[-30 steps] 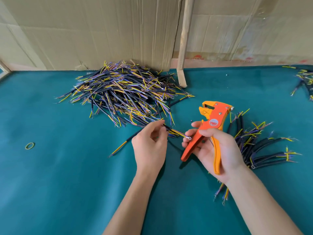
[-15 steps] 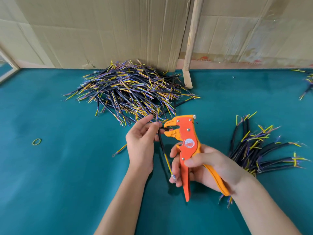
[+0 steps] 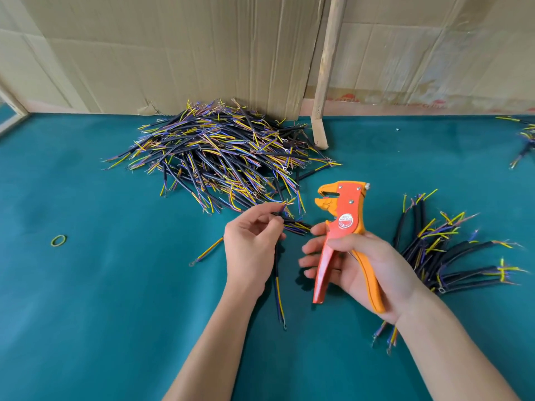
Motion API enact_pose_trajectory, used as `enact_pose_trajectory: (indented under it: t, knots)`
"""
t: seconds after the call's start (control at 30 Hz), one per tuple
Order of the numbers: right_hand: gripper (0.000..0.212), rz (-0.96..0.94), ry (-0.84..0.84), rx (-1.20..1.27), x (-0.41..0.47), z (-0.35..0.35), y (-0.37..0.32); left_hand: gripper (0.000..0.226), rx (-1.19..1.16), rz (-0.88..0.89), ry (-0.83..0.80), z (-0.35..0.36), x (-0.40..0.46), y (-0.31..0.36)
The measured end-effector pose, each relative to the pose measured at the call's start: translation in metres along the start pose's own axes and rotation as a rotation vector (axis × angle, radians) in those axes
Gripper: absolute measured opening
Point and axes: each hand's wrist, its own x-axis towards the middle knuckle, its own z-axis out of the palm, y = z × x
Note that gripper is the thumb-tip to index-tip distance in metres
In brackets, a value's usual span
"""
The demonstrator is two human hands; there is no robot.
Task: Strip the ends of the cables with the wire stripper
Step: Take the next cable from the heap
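Covering the table point(image 3: 86, 314) is teal cloth, with a big cable heap point(image 3: 220, 157) at the cardboard wall point(image 3: 173, 53). Right hand point(image 3: 367, 264) grips the orange wire stripper point(image 3: 341, 227), head up and apart from the cable point(image 3: 277, 270) pinched in the left hand point(image 3: 249, 250).

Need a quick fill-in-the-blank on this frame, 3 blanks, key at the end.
1. The right hand grips an orange ____.
2. The left hand pinches a black ____.
3. A small yellow-green rubber band lies on the teal table, on the ____ side of the left hand.

Missing words: wire stripper; cable; left
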Motion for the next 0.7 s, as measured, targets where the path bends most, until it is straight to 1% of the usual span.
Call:
enact_pose_trajectory:
  t: [0.2,0.33,0.43,0.57,0.7]
  knots:
    - [0.039,0.030,-0.047,-0.061,-0.0024,0.0021,0.0003,0.027,0.133,0.028,0.013,0.0015,-0.0031,-0.0019]
    - [0.053,0.091,-0.122,-0.104,-0.0049,0.0013,-0.0015,0.023,0.184,0.055,0.003,0.0016,-0.0039,-0.0021]
    - [0.059,0.116,-0.131,-0.129,-0.0058,0.0004,-0.0012,0.021,0.159,0.053,-0.003,0.0014,-0.0042,-0.0008]
    - [0.059,0.105,-0.092,-0.115,-0.0046,-0.0016,-0.0003,0.023,0.083,0.045,-0.002,0.0002,-0.0034,0.0008]
    - [0.064,0.103,-0.089,-0.099,-0.0024,-0.0020,0.0013,0.021,0.122,0.099,0.006,0.0025,-0.0039,0.0024]
